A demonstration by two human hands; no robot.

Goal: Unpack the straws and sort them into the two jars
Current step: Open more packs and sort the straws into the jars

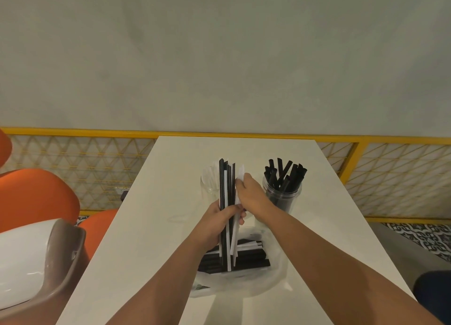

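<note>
left jar (208, 187), right jar (283, 198) standing ahead, bag (268, 283) nearside, table (146, 227) flanks free

The tabletop (151, 227) is plain white. The bundle of straws (225, 190) mixes black and white. The clear right jar (283, 198) holds only black straws, the clear left jar (210, 187) white ones. The railing (73, 131) is yellow over triangle lattice. The chairs (36, 195) are orange, the wall (219, 56) grey-green, and the floor tiles (419, 234) black-and-white scrollwork.
</note>
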